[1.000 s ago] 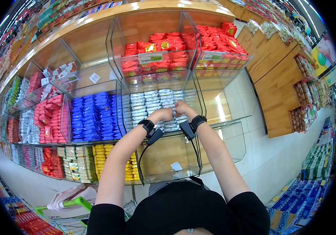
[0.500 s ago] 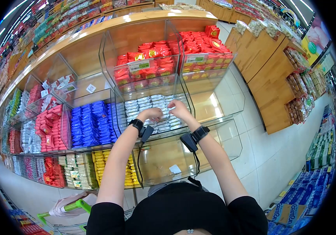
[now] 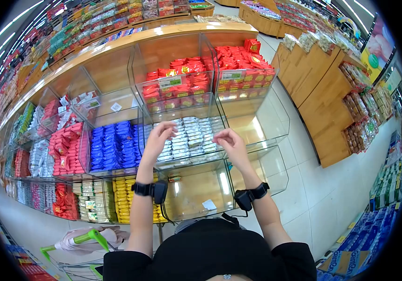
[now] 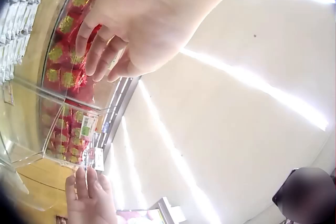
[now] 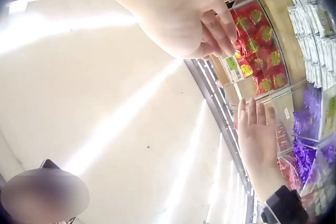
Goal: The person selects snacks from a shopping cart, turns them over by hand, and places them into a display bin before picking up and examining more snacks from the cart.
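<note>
Rows of silver-white wrapped snack packets (image 3: 190,136) fill a clear-walled bin in the middle of the head view. Over the left side of that bin is my left hand (image 3: 160,138), fingers loosely bent and holding nothing. My right hand (image 3: 233,146) hovers over the bin's right side, also with nothing in it. The left wrist view shows the left hand (image 4: 144,24) with its fingers apart and the palm bare. Relaxed, slightly curved fingers show on the right hand (image 5: 184,19) in the right wrist view.
Blue packets (image 3: 112,145) lie in the bin to the left, and red packets (image 3: 187,77) sit behind clear panels farther back. Yellow packets (image 3: 124,196) fill a lower bin. A white paper (image 3: 209,204) lies in the front bin. A cart with a green handle (image 3: 86,239) stands at lower left.
Both hands were close together down at the silver-white packets. They have come apart, the left one moving left and the right one to the right, and both have lifted.
</note>
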The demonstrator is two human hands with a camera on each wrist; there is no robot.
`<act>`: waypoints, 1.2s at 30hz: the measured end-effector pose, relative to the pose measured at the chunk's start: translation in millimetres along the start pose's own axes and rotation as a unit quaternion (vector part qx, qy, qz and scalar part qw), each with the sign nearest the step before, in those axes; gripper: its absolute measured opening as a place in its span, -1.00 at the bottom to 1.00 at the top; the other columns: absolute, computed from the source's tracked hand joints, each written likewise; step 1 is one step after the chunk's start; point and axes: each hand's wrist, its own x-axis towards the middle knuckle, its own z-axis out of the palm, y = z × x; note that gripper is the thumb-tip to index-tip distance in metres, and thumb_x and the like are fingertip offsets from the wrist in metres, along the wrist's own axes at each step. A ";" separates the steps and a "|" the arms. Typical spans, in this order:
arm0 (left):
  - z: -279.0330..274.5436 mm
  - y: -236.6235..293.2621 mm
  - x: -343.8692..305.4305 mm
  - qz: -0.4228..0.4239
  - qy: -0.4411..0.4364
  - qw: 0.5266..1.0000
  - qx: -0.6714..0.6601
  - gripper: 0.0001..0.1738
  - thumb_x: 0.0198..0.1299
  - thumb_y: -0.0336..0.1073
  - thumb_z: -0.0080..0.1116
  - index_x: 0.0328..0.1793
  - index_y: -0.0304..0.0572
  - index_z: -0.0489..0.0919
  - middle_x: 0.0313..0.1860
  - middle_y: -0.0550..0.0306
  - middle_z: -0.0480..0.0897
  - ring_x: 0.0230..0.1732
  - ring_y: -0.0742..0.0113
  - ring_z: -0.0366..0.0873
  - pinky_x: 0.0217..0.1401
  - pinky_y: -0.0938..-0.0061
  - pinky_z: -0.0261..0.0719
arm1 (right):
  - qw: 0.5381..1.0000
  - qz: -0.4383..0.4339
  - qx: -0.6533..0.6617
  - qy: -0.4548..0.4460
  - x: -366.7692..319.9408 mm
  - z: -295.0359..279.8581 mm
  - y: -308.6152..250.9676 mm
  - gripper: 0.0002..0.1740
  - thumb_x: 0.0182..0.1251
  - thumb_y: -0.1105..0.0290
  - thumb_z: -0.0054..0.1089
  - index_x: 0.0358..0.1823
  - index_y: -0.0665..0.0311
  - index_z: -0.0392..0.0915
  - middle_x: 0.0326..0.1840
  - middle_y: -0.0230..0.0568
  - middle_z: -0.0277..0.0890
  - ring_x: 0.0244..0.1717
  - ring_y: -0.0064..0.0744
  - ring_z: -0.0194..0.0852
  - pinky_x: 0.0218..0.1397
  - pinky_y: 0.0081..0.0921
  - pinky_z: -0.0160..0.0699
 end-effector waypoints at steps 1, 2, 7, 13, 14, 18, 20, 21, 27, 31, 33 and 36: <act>1.2 -2.2 -14.5 0.001 0.002 1.000 0.000 -0.79 0.21 -0.39 -0.13 -0.08 -0.27 0.46 -0.29 0.16 0.55 -0.28 0.46 0.47 -0.24 0.61 0.42 | 1.000 0.000 -0.001 -0.003 -6.6 1.0 -3.1 -0.90 0.16 0.63 -0.05 -0.29 0.36 0.38 -0.28 -0.26 0.47 -0.21 -0.52 0.48 -0.10 -0.63 0.41; 2.0 -5.1 -29.1 -0.006 0.022 1.000 -0.004 -0.79 0.21 -0.40 -0.13 -0.08 -0.27 0.46 -0.29 0.16 0.54 -0.27 0.46 0.47 -0.22 0.61 0.42 | 1.000 0.002 -0.001 -0.010 -12.7 2.2 -5.5 -0.91 0.16 0.63 -0.05 -0.30 0.36 0.39 -0.29 -0.28 0.47 -0.22 -0.53 0.48 -0.10 -0.63 0.41; 12.1 -18.1 -91.8 -0.034 0.062 0.997 -0.001 -0.79 0.20 -0.42 -0.13 -0.09 -0.30 0.46 -0.30 0.16 0.53 -0.25 0.46 0.47 -0.15 0.60 0.44 | 0.996 0.009 -0.052 -0.067 -41.6 6.2 -0.4 -0.91 0.15 0.63 -0.06 -0.34 0.36 0.42 -0.34 -0.32 0.47 -0.26 -0.56 0.47 -0.11 -0.63 0.40; 38.7 -29.4 -146.3 -0.088 0.007 0.996 -0.024 -0.80 0.20 -0.41 -0.12 -0.10 -0.32 0.44 -0.30 0.15 0.52 -0.23 0.46 0.46 -0.10 0.57 0.42 | 0.985 0.044 -0.073 -0.149 -81.8 15.8 15.4 -0.91 0.16 0.55 0.03 -0.29 0.36 0.44 -0.34 -0.29 0.49 -0.25 -0.55 0.48 -0.13 -0.63 0.42; 42.7 -31.2 -153.5 -0.086 0.013 0.996 -0.022 -0.80 0.20 -0.41 -0.12 -0.10 -0.32 0.44 -0.30 0.15 0.52 -0.23 0.46 0.46 -0.10 0.57 0.42 | 0.981 0.050 -0.090 -0.165 -86.2 16.5 16.4 -0.90 0.16 0.54 0.04 -0.28 0.36 0.44 -0.34 -0.29 0.50 -0.25 -0.55 0.48 -0.13 -0.62 0.42; 54.3 -41.5 -182.7 -0.122 -0.027 0.992 0.022 -0.76 0.21 -0.37 -0.10 -0.03 -0.32 0.43 -0.23 0.15 0.52 -0.16 0.46 0.45 -0.06 0.59 0.41 | 0.971 0.053 -0.115 -0.205 -101.2 15.0 24.3 -0.88 0.17 0.49 0.05 -0.26 0.35 0.44 -0.33 -0.29 0.52 -0.27 -0.53 0.48 -0.14 -0.59 0.42; 57.6 -45.5 -196.8 -0.147 -0.049 0.987 0.048 -0.73 0.22 -0.35 -0.09 0.01 -0.32 0.41 -0.19 0.13 0.52 -0.10 0.43 0.45 -0.01 0.56 0.40 | 0.968 0.056 -0.116 -0.215 -108.1 14.0 24.2 -0.88 0.17 0.49 0.05 -0.26 0.35 0.44 -0.32 -0.28 0.52 -0.27 -0.53 0.48 -0.14 -0.59 0.42; 58.6 -49.6 -204.5 -0.147 -0.045 0.987 0.051 -0.73 0.22 -0.35 -0.09 0.01 -0.32 0.41 -0.19 0.13 0.52 -0.10 0.43 0.45 -0.01 0.56 0.40 | 0.966 0.066 -0.114 -0.220 -111.4 13.2 23.0 -0.88 0.17 0.49 0.05 -0.26 0.35 0.45 -0.32 -0.28 0.52 -0.26 -0.52 0.48 -0.14 -0.59 0.42; 69.2 -51.7 -242.9 -0.139 -0.013 0.986 0.096 -0.72 0.19 -0.34 -0.05 0.03 -0.20 0.42 -0.30 0.21 0.51 -0.31 0.50 0.39 -0.24 0.62 0.38 | 0.958 0.095 -0.100 -0.252 -139.9 12.8 31.9 -0.86 0.20 0.44 0.03 -0.25 0.34 0.45 -0.32 -0.28 0.52 -0.23 -0.52 0.47 -0.13 -0.57 0.41; 77.7 -50.9 -271.4 -0.155 0.004 0.983 0.100 -0.73 0.20 -0.34 -0.06 0.03 -0.21 0.41 -0.30 0.21 0.50 -0.30 0.51 0.40 -0.21 0.62 0.38 | 0.941 0.099 -0.119 -0.301 -158.8 16.3 33.2 -0.84 0.21 0.42 0.02 -0.24 0.34 0.45 -0.30 -0.28 0.51 -0.25 -0.51 0.46 -0.13 -0.56 0.40; 77.6 -46.9 -287.6 -0.188 0.019 0.976 0.104 -0.72 0.21 -0.37 -0.07 0.04 -0.28 0.40 -0.17 0.15 0.53 -0.10 0.43 0.48 -0.05 0.57 0.40 | 0.938 0.094 -0.104 -0.316 -168.0 18.0 37.6 -0.84 0.20 0.43 0.03 -0.23 0.34 0.45 -0.30 -0.27 0.51 -0.26 -0.51 0.46 -0.14 -0.57 0.40; 79.8 -35.8 -315.7 -0.175 0.079 0.976 0.104 -0.71 0.21 -0.36 -0.06 0.05 -0.28 0.40 -0.18 0.13 0.53 -0.12 0.43 0.47 -0.06 0.58 0.40 | 0.928 0.117 -0.078 -0.344 -180.3 21.5 46.3 -0.85 0.20 0.44 0.04 -0.22 0.34 0.44 -0.30 -0.29 0.51 -0.26 -0.53 0.46 -0.15 -0.59 0.41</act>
